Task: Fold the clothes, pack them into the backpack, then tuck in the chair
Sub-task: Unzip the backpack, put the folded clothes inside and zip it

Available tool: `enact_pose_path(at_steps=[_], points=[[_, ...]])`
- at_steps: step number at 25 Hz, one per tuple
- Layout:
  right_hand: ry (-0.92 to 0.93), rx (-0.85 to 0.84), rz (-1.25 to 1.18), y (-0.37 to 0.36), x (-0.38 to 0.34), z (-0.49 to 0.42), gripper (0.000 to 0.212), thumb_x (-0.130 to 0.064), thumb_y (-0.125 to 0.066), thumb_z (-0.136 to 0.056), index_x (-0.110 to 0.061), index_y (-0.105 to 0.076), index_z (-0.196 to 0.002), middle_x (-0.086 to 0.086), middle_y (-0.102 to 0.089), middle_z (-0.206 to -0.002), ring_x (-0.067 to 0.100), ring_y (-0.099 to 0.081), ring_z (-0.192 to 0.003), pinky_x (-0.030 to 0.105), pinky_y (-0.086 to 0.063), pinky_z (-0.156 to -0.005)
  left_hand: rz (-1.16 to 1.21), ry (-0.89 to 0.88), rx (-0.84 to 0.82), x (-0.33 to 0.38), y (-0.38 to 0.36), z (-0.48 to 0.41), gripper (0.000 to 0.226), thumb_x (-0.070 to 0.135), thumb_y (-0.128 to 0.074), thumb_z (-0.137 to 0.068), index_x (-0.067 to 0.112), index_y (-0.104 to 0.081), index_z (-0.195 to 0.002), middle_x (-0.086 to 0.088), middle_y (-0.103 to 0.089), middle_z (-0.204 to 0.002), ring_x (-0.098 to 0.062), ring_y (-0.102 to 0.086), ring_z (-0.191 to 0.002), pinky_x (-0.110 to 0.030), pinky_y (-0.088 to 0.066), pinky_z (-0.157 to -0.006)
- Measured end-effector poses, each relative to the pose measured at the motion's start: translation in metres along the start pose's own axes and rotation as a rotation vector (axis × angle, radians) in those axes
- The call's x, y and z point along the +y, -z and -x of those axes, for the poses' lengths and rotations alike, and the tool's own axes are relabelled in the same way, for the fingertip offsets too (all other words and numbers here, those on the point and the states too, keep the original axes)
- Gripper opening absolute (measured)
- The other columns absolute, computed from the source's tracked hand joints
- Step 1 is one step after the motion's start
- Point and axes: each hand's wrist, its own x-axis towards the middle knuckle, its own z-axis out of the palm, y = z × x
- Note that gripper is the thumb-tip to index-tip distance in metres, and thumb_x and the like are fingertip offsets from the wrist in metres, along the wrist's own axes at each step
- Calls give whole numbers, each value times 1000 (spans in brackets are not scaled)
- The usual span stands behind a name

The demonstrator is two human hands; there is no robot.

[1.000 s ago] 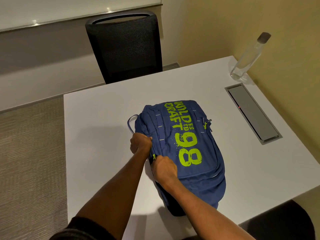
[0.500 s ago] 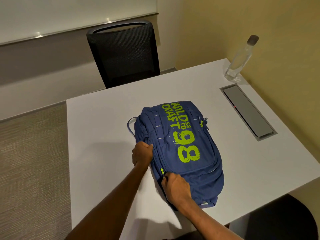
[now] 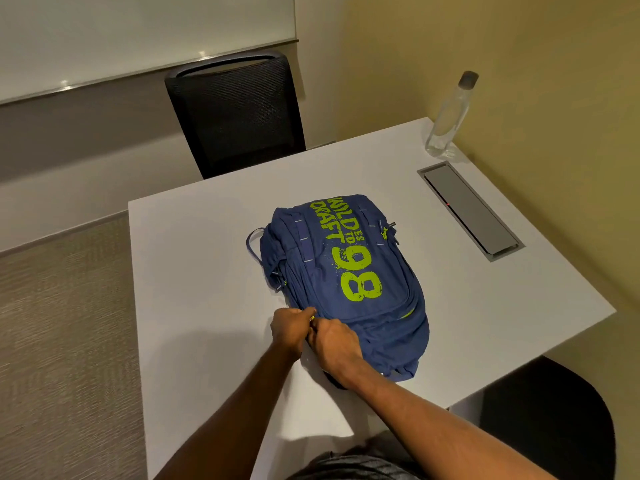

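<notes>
A blue backpack [image 3: 349, 271] with lime-green "98" print lies flat on the white table [image 3: 194, 271], its top end pointing away from me. My left hand [image 3: 289, 329] grips the backpack's near-left edge by the zip. My right hand [image 3: 334, 344] is right beside it, fingers curled on the same edge, pinching at a lime-green zip pull between the two hands. No loose clothes show. A black mesh chair [image 3: 239, 112] stands at the far side of the table. A second dark chair seat [image 3: 550, 424] shows at the lower right.
A clear water bottle [image 3: 448, 116] stands at the table's far right corner. A grey cable hatch [image 3: 471, 211] is set into the table's right side. Beige carpet [image 3: 62, 341] lies to the left; a yellow wall is on the right.
My left hand has slid down the backpack's left edge toward me and now meets the right hand at the near-left corner. The view has shifted slightly.
</notes>
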Motion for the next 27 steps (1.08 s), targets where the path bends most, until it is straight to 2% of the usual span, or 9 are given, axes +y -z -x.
enact_pose_path(at_steps=[5,11,14,18,20,22,24,25,27], points=[[15,54,-3,8,21,11,33,-36,-41,-107,-16,-67,-110,14,-72,-113,35,-66,-105,38,-48,-81,287,166,73,-1,-12,-1,23,9,-80,-73,0,-62,-61,-14,-58,-63,-21,-46,-52,-29,-44,-52],[42,27,91,16,77,32,32,-38,-40,-106,-18,-64,-101,12,-72,-109,37,-65,-103,37,-33,-69,270,179,134,-5,-11,-14,22,11,-83,-76,-2,-69,-66,-15,-69,-74,-23,-56,-61,-29,-48,-64],[29,15,137,22,113,43,31,-41,-38,-107,-22,-63,-106,9,-73,-111,37,-66,-104,37,-34,-67,255,198,152,-7,-12,-17,22,14,-85,-76,-4,-73,-76,-16,-71,-78,-24,-58,-62,-28,-48,-64],[13,25,163,39,139,40,33,-43,-36,-108,-24,-62,-105,6,-73,-109,34,-67,-102,37,-36,-67,145,138,187,-7,-16,-4,27,20,-81,-78,-1,-69,-65,-16,-69,-72,-29,-61,-67,-31,-47,-66],[25,37,143,46,141,36,34,-42,-39,-107,-22,-65,-98,6,-73,-104,33,-67,-98,36,-36,-66,-62,-86,261,-5,-19,18,23,18,-75,-82,7,-61,-68,-11,-62,-72,-32,-58,-72,-36,-49,-69],[37,71,118,51,139,32,33,-39,-43,-104,-19,-67,-93,5,-72,-99,32,-67,-93,36,-36,-64,-343,-577,358,-8,-23,39,12,11,-74,-81,11,-64,-86,-10,-61,-88,-31,-57,-80,-39,-53,-71],[41,117,65,56,135,27,30,-35,-46,-100,-18,-69,-91,2,-72,-96,28,-66,-90,36,-38,-62,-716,-1027,257,-11,-31,54,18,14,-78,-78,17,-67,-92,-5,-62,-92,-26,-58,-82,-40,-50,-70],[38,132,15,58,133,26,27,-34,-48,-98,-18,-68,-89,1,-72,-94,27,-66,-89,37,-41,-62,-878,-1140,172,-13,-37,55,17,19,-79,-77,22,-66,-88,0,-60,-90,-24,-58,-82,-39,-46,-70],[38,156,-74,62,125,25,27,-39,-54,-96,-17,-65,-85,1,-72,-88,25,-66,-87,38,-46,-67,-1078,-1166,89,-14,-44,55,21,27,-80,-72,29,-61,-81,6,-54,-85,-22,-54,-81,-37,-34,-71]])
